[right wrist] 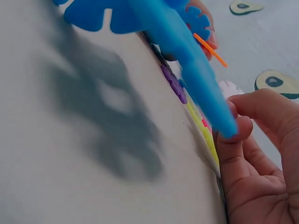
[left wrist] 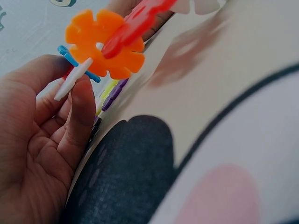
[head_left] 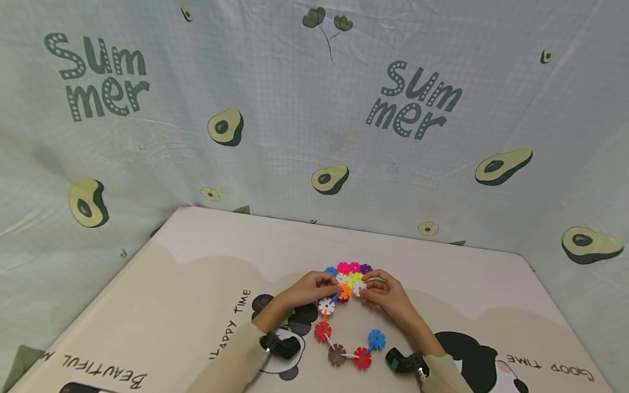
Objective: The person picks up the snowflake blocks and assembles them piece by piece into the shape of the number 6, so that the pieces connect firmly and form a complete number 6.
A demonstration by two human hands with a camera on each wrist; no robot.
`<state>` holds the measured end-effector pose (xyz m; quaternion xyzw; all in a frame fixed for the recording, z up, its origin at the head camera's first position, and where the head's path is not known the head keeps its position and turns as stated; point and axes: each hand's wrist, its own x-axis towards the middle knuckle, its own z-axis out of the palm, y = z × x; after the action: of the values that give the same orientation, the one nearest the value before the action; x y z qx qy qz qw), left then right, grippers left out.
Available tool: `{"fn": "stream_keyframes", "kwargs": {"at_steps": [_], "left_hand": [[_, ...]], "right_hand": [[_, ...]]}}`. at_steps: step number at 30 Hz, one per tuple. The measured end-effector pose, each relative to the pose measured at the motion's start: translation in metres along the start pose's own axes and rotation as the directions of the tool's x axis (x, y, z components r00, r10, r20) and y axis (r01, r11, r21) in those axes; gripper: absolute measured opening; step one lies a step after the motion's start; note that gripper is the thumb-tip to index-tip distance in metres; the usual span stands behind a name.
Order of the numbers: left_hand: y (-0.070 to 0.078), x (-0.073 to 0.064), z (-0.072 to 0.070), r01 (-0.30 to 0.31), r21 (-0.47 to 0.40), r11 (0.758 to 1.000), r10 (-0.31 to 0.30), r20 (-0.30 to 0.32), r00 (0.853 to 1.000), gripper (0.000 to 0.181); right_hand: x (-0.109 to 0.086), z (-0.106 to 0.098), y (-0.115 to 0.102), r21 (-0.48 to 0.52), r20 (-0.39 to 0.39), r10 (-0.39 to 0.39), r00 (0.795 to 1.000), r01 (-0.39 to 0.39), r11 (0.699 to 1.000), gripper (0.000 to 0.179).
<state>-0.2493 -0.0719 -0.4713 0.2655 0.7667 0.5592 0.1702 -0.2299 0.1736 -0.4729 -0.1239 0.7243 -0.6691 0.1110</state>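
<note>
Your left hand pinches the far end of the disc chain; your right hand pinches a white disc to its right, over the desk.

Tabletop: even light is covering it, head view; wrist views are running dimmer, soft shadows lying on it; blue piece above it blurring, perhaps from closeness.

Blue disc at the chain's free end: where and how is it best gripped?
Probably pinch the blue disc by its notched upper-right rim, coming from the head view's right: that edge looks free, while its lower left joins the chain.
</note>
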Motion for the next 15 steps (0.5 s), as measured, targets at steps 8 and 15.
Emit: {"fn": "stream_keyframes", "kwargs": {"at_steps": [8,15], "left_hand": [[0.0013,0.0003,0.0014,-0.008,-0.006,1.000,0.008,-0.008,1.000,0.020],[0.0014,-0.0018,0.0012,-0.004,0.012,1.000,0.004,-0.010,1.000,0.018]], "right_hand": [[-0.0018,-0.0018,0.0019,-0.051,0.061,-0.070,0.996,0.073,0.996,0.029],[-0.0032,-0.0009,0.0033,-0.055,0.065,-0.076,0.995,0.080,0.995,0.027]]}}
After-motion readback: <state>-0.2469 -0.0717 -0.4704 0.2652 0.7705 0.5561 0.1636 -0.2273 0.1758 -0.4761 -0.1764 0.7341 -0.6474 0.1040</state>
